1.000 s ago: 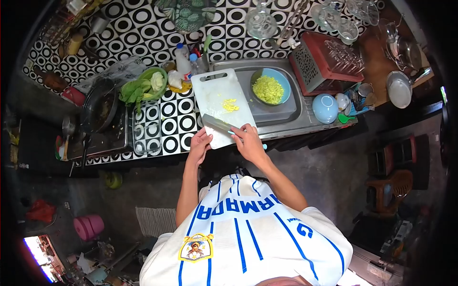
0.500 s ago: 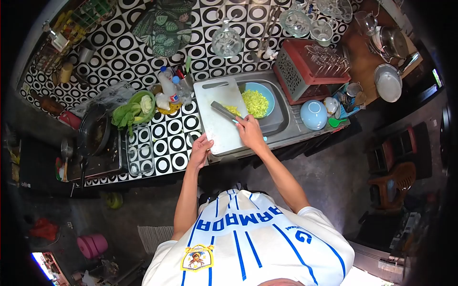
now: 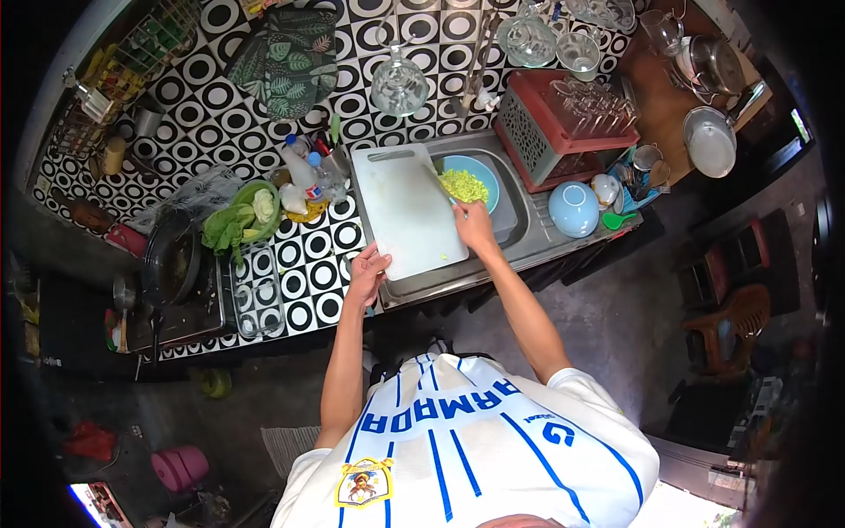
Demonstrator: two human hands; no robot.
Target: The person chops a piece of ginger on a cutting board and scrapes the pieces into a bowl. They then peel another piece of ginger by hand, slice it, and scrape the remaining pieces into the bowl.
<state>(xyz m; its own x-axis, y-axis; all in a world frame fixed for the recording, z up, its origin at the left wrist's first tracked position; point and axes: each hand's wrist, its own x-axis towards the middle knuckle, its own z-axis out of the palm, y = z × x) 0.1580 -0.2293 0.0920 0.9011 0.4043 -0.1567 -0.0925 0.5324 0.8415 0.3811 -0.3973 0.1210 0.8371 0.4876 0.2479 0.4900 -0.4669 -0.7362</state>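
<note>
My left hand grips the lower left corner of a white cutting board, thumb on top. My right hand is closed round the handle of a knife, whose blade stands nearly edge-on at the board's right side, partly hard to make out. Beyond it, a light blue bowl sits in the sink, holding chopped yellow-green vegetable. A small bit of it lies near the board's lower right corner.
Left of the board stand plastic bottles and a green basin of leafy vegetables. A glass dish and a black wok lie further left. An upturned blue bowl and a red rack stand right of the sink.
My right hand and the knife have moved from over the board to its right edge beside the bowl. The chopped pieces on the board are now off it, except a small bit.
</note>
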